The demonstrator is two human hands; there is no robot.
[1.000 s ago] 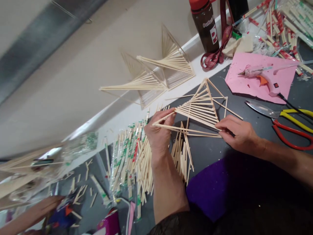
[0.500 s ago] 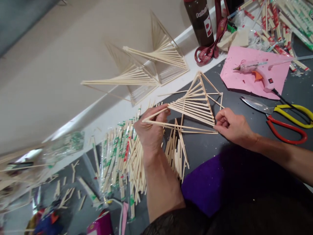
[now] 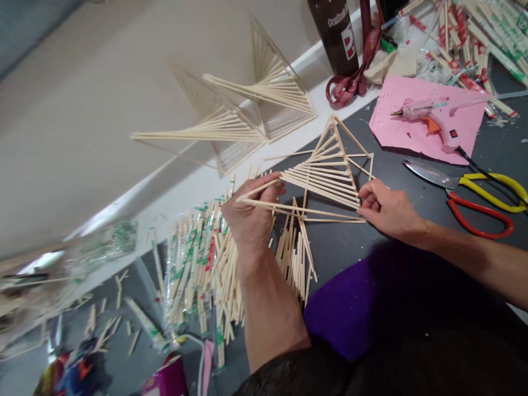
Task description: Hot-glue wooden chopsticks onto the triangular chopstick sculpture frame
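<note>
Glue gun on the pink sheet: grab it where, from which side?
I'd take the handle with the right hand, from the near right: the glue gun lies on its side, handle slanting toward the camera, metal nozzle pointing left. The orange trigger sits left of the handle, within likely finger reach. Avoid the cable at the handle's end.

Count at the bench: two hands — left hand (image 3: pixel 253 214), right hand (image 3: pixel 383 212). Chopstick frames total three: one held frame (image 3: pixel 324 179), two unheld frames (image 3: pixel 231 132). Singles: hot-glue gun (image 3: pixel 443 122), pink sheet (image 3: pixel 394 137), snips (image 3: pixel 447 180), brown bottle (image 3: pixel 336 47), maroon lanyard (image 3: pixel 371 47). Loose chopsticks (image 3: pixel 231 275) and wrapped chopsticks (image 3: pixel 185 269) — dozens between them, overlapping too much for an exact tally.
</note>
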